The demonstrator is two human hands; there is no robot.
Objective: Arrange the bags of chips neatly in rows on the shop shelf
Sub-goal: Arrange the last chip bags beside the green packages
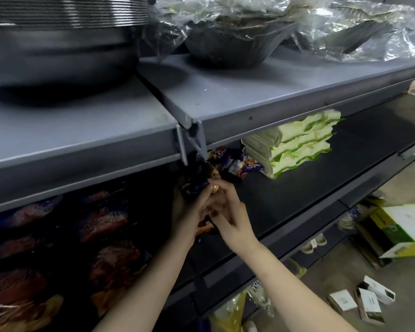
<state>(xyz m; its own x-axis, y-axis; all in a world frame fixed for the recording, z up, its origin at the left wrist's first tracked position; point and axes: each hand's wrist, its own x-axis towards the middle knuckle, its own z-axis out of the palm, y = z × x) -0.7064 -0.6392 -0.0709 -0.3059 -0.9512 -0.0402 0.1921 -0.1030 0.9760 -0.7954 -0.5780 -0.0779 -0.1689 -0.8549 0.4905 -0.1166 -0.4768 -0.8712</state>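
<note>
Middle shelf [297,207], dark, under a grey upper shelf [225,99] that carried stacked metal bowls [58,39]. Left section: dark chip bags [101,226] lay in two overlapping rows, apparently arranged. At the section divide: left hand [189,212] and right hand [228,212] were both closed around one dark bag [197,188], held just above the shelf. Behind it: a loose heap of small purple bags [230,161], unsorted, beside a stack of green-and-white packs [290,144]. Most of the right section showed bare. Task judged roughly half done; heap and held bag outstanding.
</note>
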